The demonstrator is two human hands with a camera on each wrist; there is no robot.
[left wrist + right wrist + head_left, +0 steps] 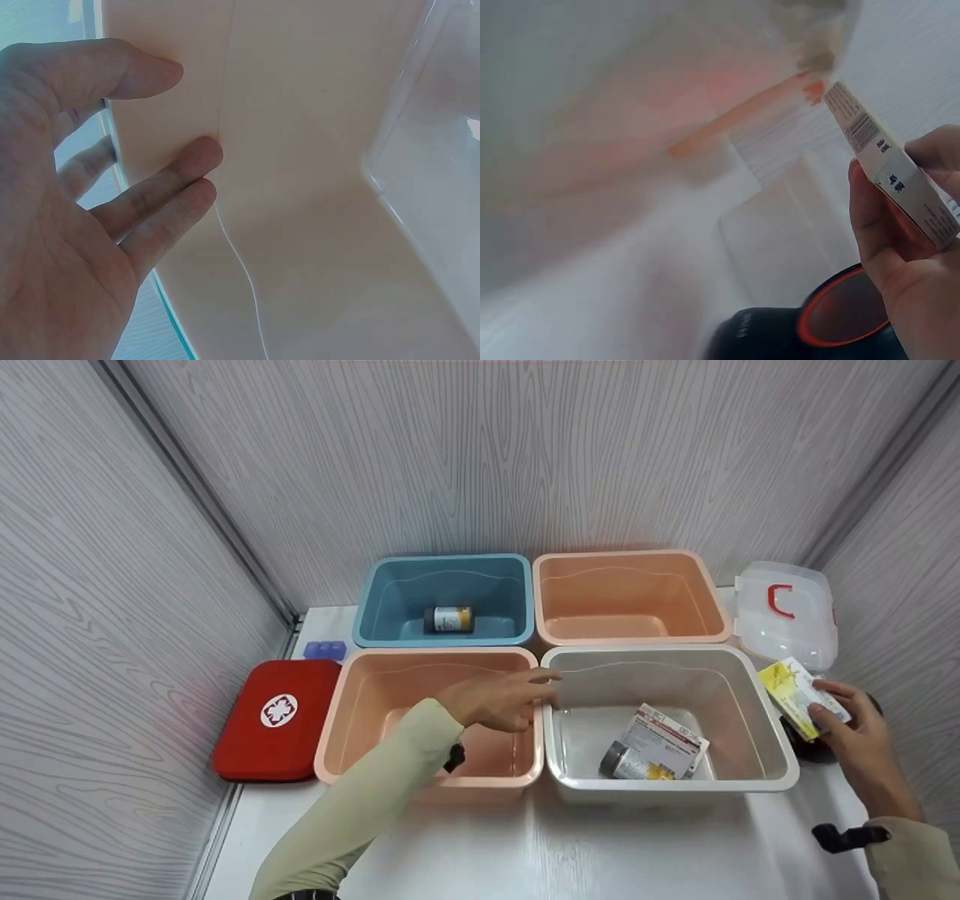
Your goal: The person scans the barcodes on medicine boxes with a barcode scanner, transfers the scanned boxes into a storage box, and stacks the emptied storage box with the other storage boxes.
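At the right side, my right hand (862, 731) grips a yellow-and-white medicine box (799, 697) between thumb and fingers, just outside the white bin (667, 786). The right wrist view shows a narrow printed side of that box (889, 165) with a barcode. My left hand (502, 701) is over the inner rim of the front orange bin (427, 782), its fingers loosely bent and holding nothing. Inside the white bin lie a white-and-red medicine box (664, 739) and a dark-capped bottle (634, 763), partly overlapping.
Behind stand a blue bin (442, 643) holding a bottle (450, 619), and another orange bin (630, 641). A red first-aid case (259, 750) and purple pill box (325, 650) are left. Rightward are a clear case (795, 637) and a dark, red-rimmed object (776, 334).
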